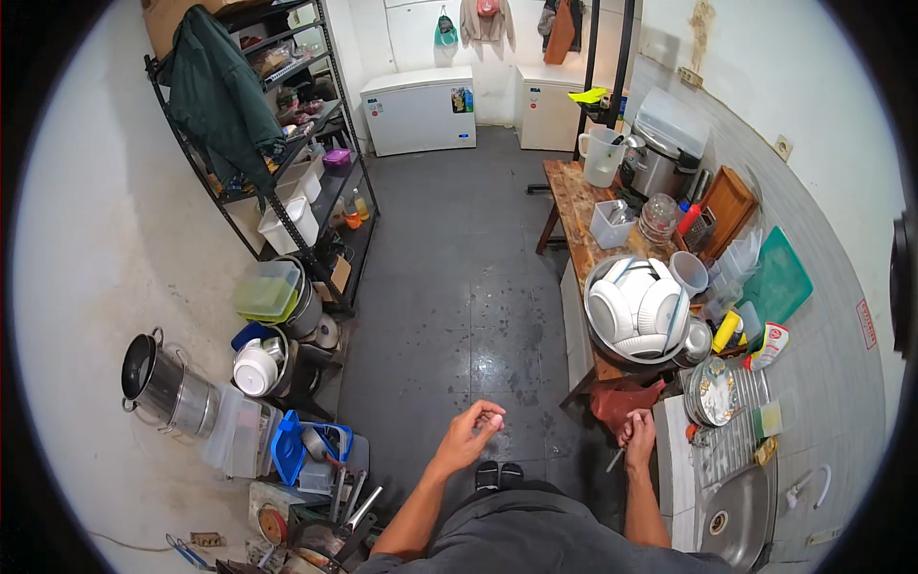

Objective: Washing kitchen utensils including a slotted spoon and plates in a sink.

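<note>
My left hand [467, 436] hangs over the floor in front of me, fingers loosely curled and nothing visible in them. My right hand [639, 438] is closed round a thin greyish stick-like utensil [614, 461]; its far end is hidden in the fist, so its kind cannot be told. Just behind that hand a reddish-brown bag or cloth [617, 407] hangs below the wooden table [579, 206]. On the table's near end a big metal basin [591, 340] is heaped with white bowls [660, 304].
To the right are a steel sink [736, 526] and a drainer with stacked plates [717, 392]. At the left stand a black shelf rack [335, 206], metal pots [182, 392] and a blue bin [287, 448]. Two white chest freezers [411, 120] line the back wall above the dark tiled floor [430, 239].
</note>
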A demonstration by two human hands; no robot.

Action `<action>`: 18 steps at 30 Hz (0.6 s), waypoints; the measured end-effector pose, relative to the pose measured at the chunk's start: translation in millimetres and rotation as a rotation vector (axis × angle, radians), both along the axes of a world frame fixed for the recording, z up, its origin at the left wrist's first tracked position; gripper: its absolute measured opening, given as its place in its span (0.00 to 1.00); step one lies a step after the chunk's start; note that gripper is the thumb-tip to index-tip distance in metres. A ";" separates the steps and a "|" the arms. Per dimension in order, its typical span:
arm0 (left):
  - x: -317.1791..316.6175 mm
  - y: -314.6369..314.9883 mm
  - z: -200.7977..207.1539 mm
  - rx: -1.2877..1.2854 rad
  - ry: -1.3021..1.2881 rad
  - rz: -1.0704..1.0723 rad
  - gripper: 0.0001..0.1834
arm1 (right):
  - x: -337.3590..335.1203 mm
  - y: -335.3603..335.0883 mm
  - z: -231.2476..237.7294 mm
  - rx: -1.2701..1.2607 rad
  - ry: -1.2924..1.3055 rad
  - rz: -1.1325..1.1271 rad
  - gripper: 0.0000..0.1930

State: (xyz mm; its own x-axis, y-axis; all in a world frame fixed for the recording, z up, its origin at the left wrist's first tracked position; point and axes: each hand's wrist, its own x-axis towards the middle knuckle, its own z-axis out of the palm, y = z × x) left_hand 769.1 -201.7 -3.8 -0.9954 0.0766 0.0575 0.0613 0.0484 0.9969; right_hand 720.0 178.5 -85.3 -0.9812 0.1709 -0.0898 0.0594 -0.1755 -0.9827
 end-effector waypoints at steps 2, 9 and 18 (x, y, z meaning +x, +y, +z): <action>-3.4 -0.6 2.4 -0.003 -0.010 0.004 0.11 | -1.7 -13.0 8.9 -0.011 0.000 0.032 0.11; -5.1 18.8 -3.6 0.035 -0.095 0.015 0.11 | 5.6 -35.4 18.9 -0.181 0.022 0.228 0.16; -36.2 29.3 -6.9 0.066 -0.093 -0.039 0.11 | -26.0 -55.5 8.5 -0.124 0.044 0.339 0.17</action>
State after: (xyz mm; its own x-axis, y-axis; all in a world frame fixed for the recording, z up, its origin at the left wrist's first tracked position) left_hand 732.9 -172.3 -10.7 -0.9930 0.1141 -0.0291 -0.0314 -0.0183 0.9993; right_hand 694.0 123.0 -76.8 -0.9836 -0.1742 -0.0463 0.0932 -0.2715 -0.9579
